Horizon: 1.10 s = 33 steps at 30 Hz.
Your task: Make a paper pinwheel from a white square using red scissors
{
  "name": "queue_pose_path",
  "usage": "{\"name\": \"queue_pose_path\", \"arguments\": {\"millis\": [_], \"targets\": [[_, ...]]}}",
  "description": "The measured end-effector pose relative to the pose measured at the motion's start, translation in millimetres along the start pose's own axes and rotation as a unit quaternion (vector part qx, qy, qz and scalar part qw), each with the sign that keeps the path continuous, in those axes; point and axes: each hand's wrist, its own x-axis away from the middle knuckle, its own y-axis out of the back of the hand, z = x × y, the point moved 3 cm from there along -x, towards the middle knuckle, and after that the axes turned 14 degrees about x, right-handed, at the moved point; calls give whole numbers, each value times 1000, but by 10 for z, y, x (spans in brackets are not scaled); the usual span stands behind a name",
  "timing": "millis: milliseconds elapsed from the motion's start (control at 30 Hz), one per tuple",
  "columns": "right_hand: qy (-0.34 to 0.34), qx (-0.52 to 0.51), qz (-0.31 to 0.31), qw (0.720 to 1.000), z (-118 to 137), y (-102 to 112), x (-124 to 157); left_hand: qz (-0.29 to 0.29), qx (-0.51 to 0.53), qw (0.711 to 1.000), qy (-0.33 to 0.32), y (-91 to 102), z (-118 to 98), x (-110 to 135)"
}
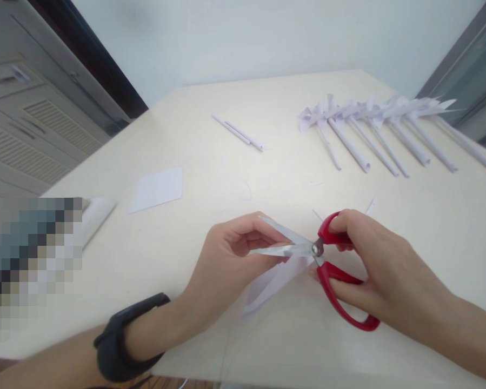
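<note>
My right hand (383,265) grips red-handled scissors (327,265), fingers through the loops, with the steel blades spread apart and pointing left. My left hand (230,254) pinches a piece of white paper (273,281) that hangs below the blades, near the table's front edge. The blades lie across my left fingertips, right at the paper's upper end. A black band sits on my left wrist (125,337).
On the cream table (210,178) lie a row of several rolled paper sticks with folded tops (372,127) at the back right, two thin paper rolls (238,131) at the back middle, and a flat white sheet (158,189) to the left. Grey cabinets (32,108) stand left.
</note>
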Motion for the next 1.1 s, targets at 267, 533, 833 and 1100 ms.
{"name": "queue_pose_path", "arguments": {"millis": [267, 533, 833, 1100], "targets": [[-59, -65, 8, 996, -44, 42, -25, -10, -5, 1000, -19, 1, -3, 7], [-124, -174, 20, 977, -134, 58, -100, 9, -49, 995, -86, -24, -92, 11], [-160, -339, 82, 923, -197, -51, -87, 12, -134, 975, -174, 46, -213, 6], [-127, -421, 115, 891, -174, -67, -98, -54, -135, 984, -104, 117, -149, -114]]}}
